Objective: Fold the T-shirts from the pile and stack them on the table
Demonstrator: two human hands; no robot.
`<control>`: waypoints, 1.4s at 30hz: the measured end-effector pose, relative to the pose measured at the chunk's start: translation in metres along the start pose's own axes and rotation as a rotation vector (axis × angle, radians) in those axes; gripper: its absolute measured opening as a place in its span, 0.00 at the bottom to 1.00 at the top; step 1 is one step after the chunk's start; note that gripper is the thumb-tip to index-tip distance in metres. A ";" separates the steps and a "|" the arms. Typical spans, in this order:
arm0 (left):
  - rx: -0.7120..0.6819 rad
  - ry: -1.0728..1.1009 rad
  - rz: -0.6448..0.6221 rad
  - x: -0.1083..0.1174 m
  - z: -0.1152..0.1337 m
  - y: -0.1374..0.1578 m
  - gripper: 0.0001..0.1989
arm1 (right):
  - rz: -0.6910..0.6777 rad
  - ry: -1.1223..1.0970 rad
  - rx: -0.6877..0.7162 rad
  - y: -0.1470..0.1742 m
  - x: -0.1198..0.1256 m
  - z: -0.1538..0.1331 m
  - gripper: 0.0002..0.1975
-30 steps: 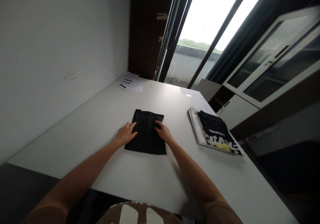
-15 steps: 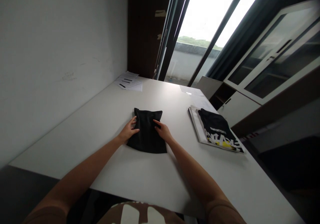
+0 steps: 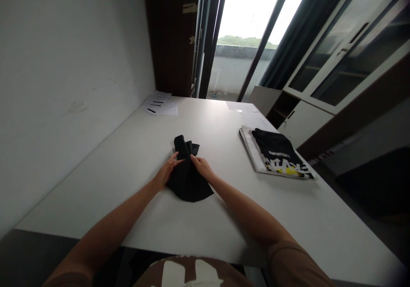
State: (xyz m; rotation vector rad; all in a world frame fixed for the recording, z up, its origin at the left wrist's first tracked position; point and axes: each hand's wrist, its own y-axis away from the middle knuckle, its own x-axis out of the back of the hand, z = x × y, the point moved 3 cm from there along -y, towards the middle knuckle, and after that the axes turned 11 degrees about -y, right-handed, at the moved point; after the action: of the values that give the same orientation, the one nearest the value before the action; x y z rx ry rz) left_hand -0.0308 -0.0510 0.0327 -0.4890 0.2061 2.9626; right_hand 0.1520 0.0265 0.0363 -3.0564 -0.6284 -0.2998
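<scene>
A piece of black fabric (image 3: 188, 184) lies on the white table (image 3: 179, 227) in front of me, bunched into upright folds in its middle and fanned out flat toward me. I cannot tell whether it is a bag or a garment. At its left edge, my left hand (image 3: 165, 174) grips the cloth, thumb on top. From the other side, my right hand (image 3: 202, 168) pinches a fold with the fingertips. The two hands are close together, and the far end of the cloth sticks up beyond them.
A stack of folded clothes (image 3: 278, 154), the top one black with white lettering, sits on the table's right side. Paper sheets (image 3: 160, 104) lie at the far left corner, and more sheets (image 3: 246, 109) at the far right. A wall (image 3: 80, 65) borders the left.
My hands have moved closer together, squeezing the fabric from a flat shape into a narrow, gathered one. My right hand has shifted left. The camera view has turned slightly.
</scene>
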 end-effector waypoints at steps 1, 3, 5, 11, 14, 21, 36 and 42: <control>0.016 -0.017 0.003 0.001 -0.002 -0.001 0.41 | 0.011 0.007 -0.001 0.000 0.001 -0.001 0.32; 0.015 -0.115 -0.004 0.002 -0.004 -0.002 0.41 | 0.023 0.036 -0.005 -0.001 0.003 -0.002 0.30; -0.022 -0.253 -0.036 0.002 -0.005 -0.001 0.43 | 0.033 0.076 -0.034 -0.002 0.005 -0.001 0.28; -0.170 -0.452 0.046 0.006 0.001 -0.002 0.42 | 0.104 0.103 -0.043 -0.006 0.009 0.006 0.18; -0.212 -0.677 0.202 0.020 0.001 -0.006 0.37 | 0.178 0.070 0.012 -0.010 0.023 0.001 0.17; -0.387 -1.270 0.125 0.025 -0.004 -0.013 0.22 | 0.643 0.276 0.248 -0.018 0.131 -0.046 0.14; -0.544 -1.519 -0.042 0.010 -0.004 -0.010 0.21 | 0.670 1.095 -0.120 0.028 0.418 -0.075 0.17; -0.543 -1.557 -0.041 0.012 -0.005 -0.011 0.20 | 0.542 1.020 -0.278 0.004 0.430 -0.034 0.23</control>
State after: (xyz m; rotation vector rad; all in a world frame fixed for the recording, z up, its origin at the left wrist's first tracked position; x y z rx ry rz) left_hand -0.0386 -0.0392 0.0230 1.6653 -0.7208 2.3892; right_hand 0.5351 0.1892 0.1503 -2.5634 0.3050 -1.8053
